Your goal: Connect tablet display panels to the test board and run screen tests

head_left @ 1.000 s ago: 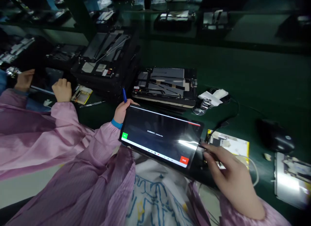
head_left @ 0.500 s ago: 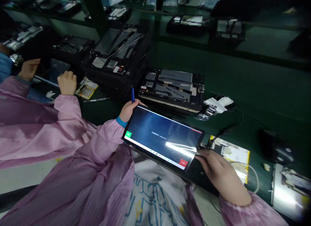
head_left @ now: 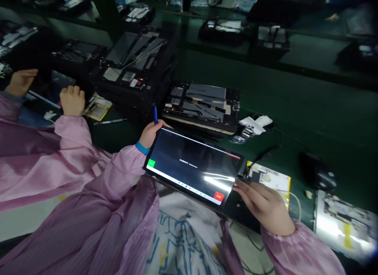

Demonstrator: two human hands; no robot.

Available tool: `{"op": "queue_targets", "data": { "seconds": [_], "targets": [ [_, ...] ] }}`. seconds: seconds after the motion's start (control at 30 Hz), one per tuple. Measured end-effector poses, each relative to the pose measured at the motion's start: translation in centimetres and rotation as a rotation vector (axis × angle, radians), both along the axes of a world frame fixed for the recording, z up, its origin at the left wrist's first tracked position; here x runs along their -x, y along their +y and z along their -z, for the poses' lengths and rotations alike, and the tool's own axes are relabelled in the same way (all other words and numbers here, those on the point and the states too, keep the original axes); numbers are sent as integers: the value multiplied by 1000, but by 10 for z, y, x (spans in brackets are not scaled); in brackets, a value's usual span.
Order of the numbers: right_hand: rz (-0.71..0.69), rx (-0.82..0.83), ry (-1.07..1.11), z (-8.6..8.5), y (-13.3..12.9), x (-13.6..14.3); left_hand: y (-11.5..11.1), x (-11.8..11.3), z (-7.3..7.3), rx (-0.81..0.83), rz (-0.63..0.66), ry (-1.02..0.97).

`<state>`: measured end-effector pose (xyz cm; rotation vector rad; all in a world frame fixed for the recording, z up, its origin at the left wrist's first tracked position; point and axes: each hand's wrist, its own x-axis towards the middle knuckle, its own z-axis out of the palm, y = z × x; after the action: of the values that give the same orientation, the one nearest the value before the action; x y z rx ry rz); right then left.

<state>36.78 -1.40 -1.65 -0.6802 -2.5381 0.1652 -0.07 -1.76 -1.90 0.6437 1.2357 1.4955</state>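
A tablet (head_left: 189, 164) is tilted in front of my body, its lit screen dark with a line of small text, a green button at the lower left and a red one at the lower right. My left hand (head_left: 150, 134) grips its left edge, and a blue pen (head_left: 155, 114) sticks up from that hand. At the right edge, my right hand (head_left: 264, 202) has its fingers closed on the tablet's side; the fingertips are partly hidden. A black cable (head_left: 258, 160) runs close to that edge.
Opened tablet bodies (head_left: 203, 103) lie stacked behind the tablet, beside a taller stack (head_left: 132, 62). To the right are a yellow-edged board (head_left: 276, 180), a black mouse (head_left: 320, 174) and a silver panel (head_left: 333, 223). A co-worker's hands (head_left: 72, 101) are at the left.
The blue glittery picture on the tablet's screen has turned nearly black. The whole scene has shifted slightly left in view. Both my hands keep their hold.
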Motion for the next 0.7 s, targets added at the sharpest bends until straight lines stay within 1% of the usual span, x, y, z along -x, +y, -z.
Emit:
{"op": "queue_targets", "data": {
  "seconds": [0.13, 0.23, 0.37, 0.47, 0.5, 0.53, 0.57, 0.63, 0.7],
  "targets": [
    [6, 4, -1, -4, -2, 1, 2, 2, 1, 14, -24, 9],
    [-16, -11, 15, 0, -1, 2, 3, 1, 0, 8, -16, 18],
    [-52, -33, 101, 5, 0, 5, 3, -1, -4, 10, -25, 9],
    [-38, -47, 112, 5, 3, 1, 3, 0, -5, 17, -32, -4],
    [-5, -56, 112, 5, 7, -4, 3, 1, -4, 16, -35, -5],
    [57, -69, 117, 6, 12, -11, 3, 1, -4, 12, -36, -3],
    [152, -85, 132, 7, 19, -18, 3, 2, -3, 5, -37, 3],
    [396, -131, 151, 9, 36, -31, 3, 3, 0, -12, -39, 18],
    [622, -173, 115, 8, 47, -32, 3, 2, 2, -10, -35, 27]
  ]
}}
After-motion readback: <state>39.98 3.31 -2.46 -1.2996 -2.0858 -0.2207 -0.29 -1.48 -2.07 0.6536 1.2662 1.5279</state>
